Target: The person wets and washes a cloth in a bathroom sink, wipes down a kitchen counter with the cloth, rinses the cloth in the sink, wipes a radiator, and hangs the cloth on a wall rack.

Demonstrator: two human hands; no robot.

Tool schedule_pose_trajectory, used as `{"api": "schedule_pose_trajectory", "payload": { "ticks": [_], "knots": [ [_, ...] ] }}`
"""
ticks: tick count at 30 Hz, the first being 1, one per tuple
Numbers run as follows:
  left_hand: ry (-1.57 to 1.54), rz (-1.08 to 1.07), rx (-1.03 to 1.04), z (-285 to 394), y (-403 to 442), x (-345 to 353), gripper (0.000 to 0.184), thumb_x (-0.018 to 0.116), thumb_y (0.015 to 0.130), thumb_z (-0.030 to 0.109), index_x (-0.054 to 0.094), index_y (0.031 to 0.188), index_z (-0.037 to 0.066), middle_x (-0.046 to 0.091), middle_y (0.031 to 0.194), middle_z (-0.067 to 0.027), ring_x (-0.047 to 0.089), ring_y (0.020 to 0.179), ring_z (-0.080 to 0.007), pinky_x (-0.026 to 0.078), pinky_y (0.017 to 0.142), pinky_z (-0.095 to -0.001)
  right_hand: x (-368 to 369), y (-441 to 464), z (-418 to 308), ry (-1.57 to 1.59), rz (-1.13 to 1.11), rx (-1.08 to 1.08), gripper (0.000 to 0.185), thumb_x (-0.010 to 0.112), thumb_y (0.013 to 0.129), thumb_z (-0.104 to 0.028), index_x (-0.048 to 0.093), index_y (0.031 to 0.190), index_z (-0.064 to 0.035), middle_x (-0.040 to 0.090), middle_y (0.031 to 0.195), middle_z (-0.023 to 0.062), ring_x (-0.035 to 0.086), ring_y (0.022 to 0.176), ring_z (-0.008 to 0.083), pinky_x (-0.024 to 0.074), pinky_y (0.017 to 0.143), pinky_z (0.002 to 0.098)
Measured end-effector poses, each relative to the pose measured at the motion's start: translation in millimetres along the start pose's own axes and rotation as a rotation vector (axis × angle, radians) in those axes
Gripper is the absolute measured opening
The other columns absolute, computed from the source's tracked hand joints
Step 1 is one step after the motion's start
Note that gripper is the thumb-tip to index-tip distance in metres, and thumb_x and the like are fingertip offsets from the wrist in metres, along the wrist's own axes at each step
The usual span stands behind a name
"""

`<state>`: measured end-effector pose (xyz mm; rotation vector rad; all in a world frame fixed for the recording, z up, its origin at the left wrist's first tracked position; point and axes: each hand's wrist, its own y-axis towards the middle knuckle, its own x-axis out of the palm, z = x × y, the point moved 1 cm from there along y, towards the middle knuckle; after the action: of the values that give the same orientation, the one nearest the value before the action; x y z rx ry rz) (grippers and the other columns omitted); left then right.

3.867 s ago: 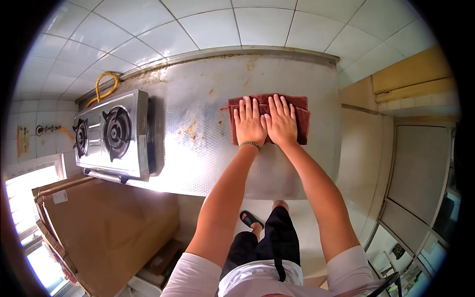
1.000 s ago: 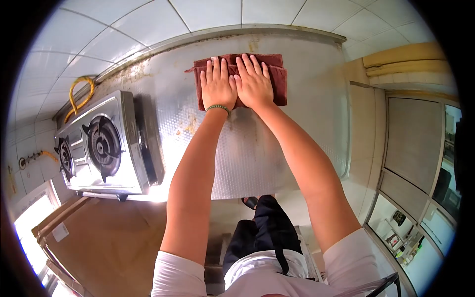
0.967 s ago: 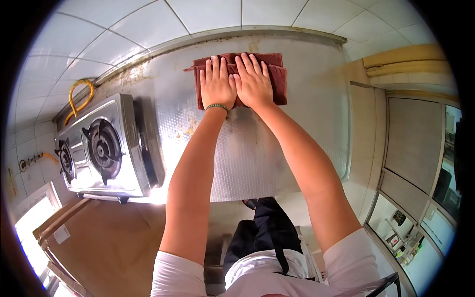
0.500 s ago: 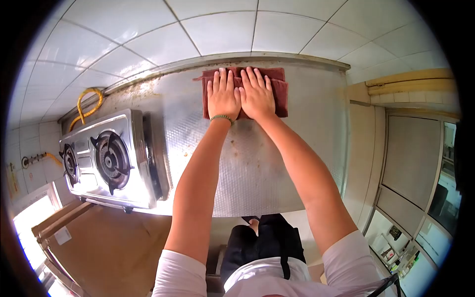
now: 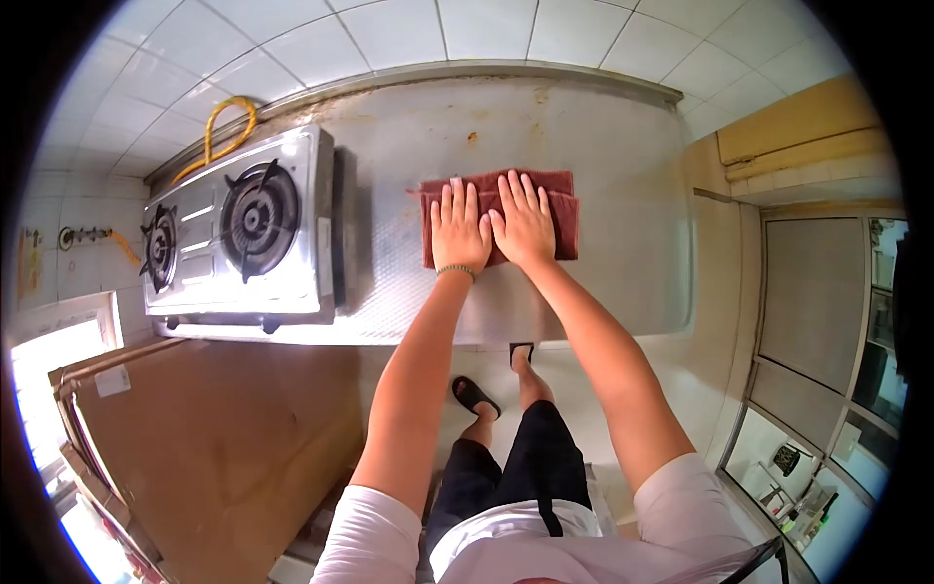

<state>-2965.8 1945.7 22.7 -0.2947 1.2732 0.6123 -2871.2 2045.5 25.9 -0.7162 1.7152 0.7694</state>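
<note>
A dark red folded cloth (image 5: 566,232) lies on the metal countertop (image 5: 623,146), around the middle of its depth. My left hand (image 5: 459,232), with a green beaded bracelet at the wrist, rests palm down on the left part of the cloth. Beside it, my right hand (image 5: 526,224) presses flat on the right part. Both hands have their fingers stretched forward, and the thumbs are close together. Brown stains (image 5: 473,138) mark the metal beyond the cloth.
A two-burner gas stove (image 5: 311,224) stands on the counter's left, with a yellow hose (image 5: 251,119) behind it. White tiles (image 5: 486,27) line the back wall. A large brown board (image 5: 214,419) sits below the stove. Glazed panels (image 5: 812,292) are at the right.
Both hands and the cloth have moved from near the counter's back edge toward me. Stains behind the cloth are now uncovered. The view has shifted, showing more floor and both feet.
</note>
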Motion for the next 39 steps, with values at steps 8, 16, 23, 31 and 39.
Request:
{"api": "schedule_pose_trajectory", "payload": {
  "ticks": [8,16,23,31,39],
  "knots": [
    [0.032,-0.085,-0.015,-33,-135,-32,0.066,0.044,0.098,0.036,0.034,0.155,0.005,0.026,0.163,-0.0166,0.023,0.151,-0.033,0.016,0.123,-0.0493,-4,-127,-82,0.045,-0.065,0.034,0.065,0.048,0.098,-0.039,0.036,0.154,-0.0073,0.03,0.162,0.0116,0.025,0.15,0.0291,0.0177,0.123,0.0491],
    [0.007,-0.113,-0.01,-51,-184,-38,0.066,0.045,0.097,0.034,0.033,0.155,0.004,0.026,0.163,-0.0179,0.022,0.151,-0.0349,0.016,0.123,-0.0506,-4,-168,-115,0.07,-0.089,0.027,0.065,0.049,0.098,-0.036,0.035,0.154,-0.0074,0.03,0.162,0.0125,0.026,0.15,0.0302,0.0185,0.123,0.0503],
    [0.017,-0.103,-0.011,-56,-153,-34,0.064,0.043,0.098,0.034,0.034,0.154,0.005,0.026,0.163,-0.0169,0.022,0.152,-0.0337,0.017,0.123,-0.0498,2,-137,-112,0.061,-0.068,0.012,0.061,0.049,0.099,-0.035,0.037,0.154,-0.0106,0.03,0.162,0.0089,0.027,0.15,0.0269,0.0185,0.123,0.0477],
    [0.043,-0.058,0.008,-69,-60,-27,0.062,0.039,0.1,0.035,0.036,0.154,0.004,0.028,0.163,-0.0171,0.023,0.151,-0.0331,0.017,0.123,-0.0492,16,-47,-99,0.06,0.003,0.036,0.057,0.044,0.101,-0.034,0.039,0.152,-0.0097,0.033,0.161,0.0107,0.029,0.149,0.0286,0.0209,0.121,0.0497],
    [0.078,-0.039,0.041,-87,45,-16,0.062,0.038,0.1,0.035,0.035,0.154,0.006,0.028,0.163,-0.0152,0.023,0.151,-0.0317,0.018,0.123,-0.0482,33,55,-77,0.066,0.076,0.035,0.055,0.043,0.102,-0.034,0.041,0.152,-0.0116,0.037,0.159,0.0091,0.032,0.147,0.0283,0.0237,0.12,0.051]
  ]
}}
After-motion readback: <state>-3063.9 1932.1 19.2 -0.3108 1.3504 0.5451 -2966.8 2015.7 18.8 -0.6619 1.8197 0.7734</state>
